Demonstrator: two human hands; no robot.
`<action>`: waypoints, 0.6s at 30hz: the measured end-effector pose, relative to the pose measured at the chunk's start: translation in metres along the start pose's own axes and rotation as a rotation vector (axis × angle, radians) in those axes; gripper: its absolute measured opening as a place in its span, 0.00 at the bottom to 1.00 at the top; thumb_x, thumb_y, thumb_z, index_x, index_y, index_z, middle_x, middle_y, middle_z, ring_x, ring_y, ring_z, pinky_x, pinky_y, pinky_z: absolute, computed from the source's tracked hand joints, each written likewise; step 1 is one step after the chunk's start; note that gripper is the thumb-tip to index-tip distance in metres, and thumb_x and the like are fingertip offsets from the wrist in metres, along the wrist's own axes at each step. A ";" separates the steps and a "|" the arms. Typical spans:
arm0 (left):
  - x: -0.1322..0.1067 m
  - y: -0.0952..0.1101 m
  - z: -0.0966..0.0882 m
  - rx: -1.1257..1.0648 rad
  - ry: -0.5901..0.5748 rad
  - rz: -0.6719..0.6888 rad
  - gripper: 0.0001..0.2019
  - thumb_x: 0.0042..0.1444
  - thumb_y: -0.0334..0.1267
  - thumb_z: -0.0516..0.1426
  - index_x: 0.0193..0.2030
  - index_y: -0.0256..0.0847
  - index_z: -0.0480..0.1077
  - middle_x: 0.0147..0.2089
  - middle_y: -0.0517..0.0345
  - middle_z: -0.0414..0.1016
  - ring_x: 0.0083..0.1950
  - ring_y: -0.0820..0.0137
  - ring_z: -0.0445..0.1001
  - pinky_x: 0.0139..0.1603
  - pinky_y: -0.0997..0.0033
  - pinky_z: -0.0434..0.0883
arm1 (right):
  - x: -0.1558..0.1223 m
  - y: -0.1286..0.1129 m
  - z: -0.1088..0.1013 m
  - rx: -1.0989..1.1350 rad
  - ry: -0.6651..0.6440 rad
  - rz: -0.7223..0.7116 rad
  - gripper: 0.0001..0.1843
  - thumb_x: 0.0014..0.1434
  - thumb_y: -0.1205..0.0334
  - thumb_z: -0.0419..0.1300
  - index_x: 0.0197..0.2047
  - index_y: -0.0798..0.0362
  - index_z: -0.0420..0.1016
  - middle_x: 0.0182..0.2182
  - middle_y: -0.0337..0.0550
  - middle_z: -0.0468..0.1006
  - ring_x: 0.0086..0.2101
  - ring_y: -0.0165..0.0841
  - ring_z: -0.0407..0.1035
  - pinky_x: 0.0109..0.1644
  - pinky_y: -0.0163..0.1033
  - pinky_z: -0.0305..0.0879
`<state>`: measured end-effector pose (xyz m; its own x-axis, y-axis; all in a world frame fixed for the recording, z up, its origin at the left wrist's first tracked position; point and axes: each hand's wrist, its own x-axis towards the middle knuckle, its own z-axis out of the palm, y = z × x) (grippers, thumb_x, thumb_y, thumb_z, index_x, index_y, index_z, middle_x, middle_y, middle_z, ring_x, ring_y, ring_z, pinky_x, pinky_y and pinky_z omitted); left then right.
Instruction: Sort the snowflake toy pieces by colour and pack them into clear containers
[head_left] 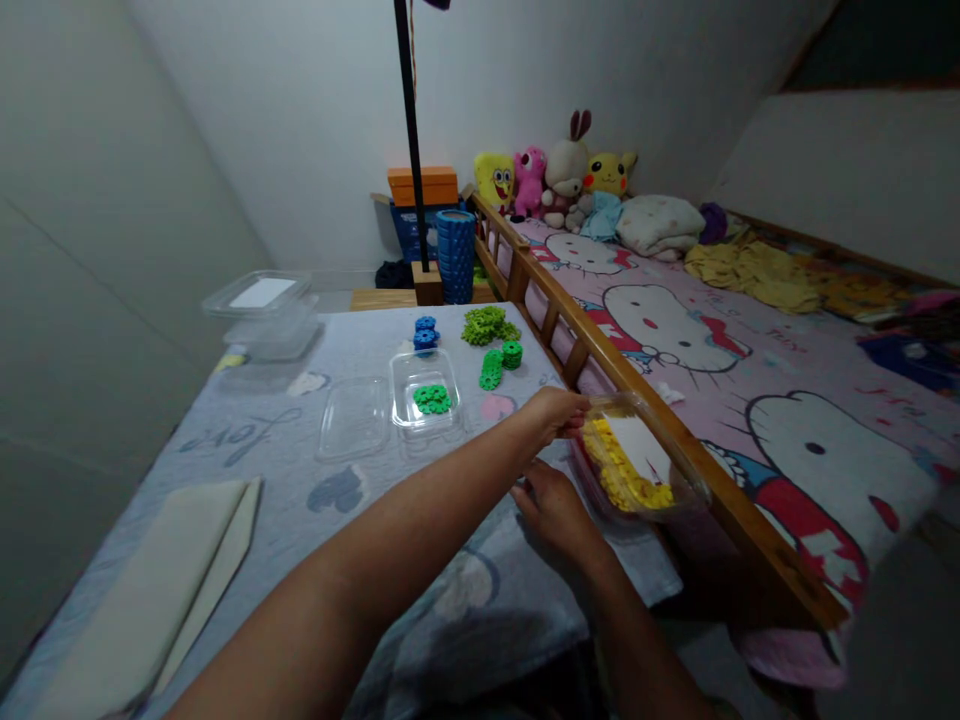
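My left hand (559,412) reaches across the table and is closed on the near rim of a clear plastic container (679,480), which is tilted at the table's right edge against the bed rail. Yellow toy pieces (619,470) and a white card lie inside it. My right hand (553,512) lies on the grey tablecloth (300,350) just below and left of the container, fingers loosely flat, holding nothing I can see.
A clear tray with green pieces (431,397) and an empty clear lid (352,418) sit mid-table. Blue stacks (425,334), a green pile (487,325) and green stacks (501,364) lie behind. Stacked clear boxes (262,312) stand far left, a folded beige sheet (172,580) near left. A wooden bed rail (637,385) borders the right.
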<state>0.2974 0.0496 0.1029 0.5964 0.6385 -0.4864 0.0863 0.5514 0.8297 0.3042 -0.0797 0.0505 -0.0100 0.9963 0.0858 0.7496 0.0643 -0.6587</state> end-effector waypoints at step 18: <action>0.003 0.006 -0.030 -0.137 0.053 0.118 0.12 0.51 0.31 0.63 0.24 0.39 0.63 0.20 0.66 0.64 0.20 0.79 0.63 0.25 0.78 0.66 | -0.053 -0.047 -0.112 0.037 0.317 -0.057 0.08 0.64 0.60 0.59 0.45 0.44 0.79 0.37 0.44 0.81 0.37 0.38 0.76 0.42 0.42 0.73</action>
<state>0.2756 0.0712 0.0985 0.5528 0.7286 -0.4044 -0.0935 0.5365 0.8387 0.3437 -0.1419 0.1608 0.1596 0.9238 0.3481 0.7292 0.1274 -0.6723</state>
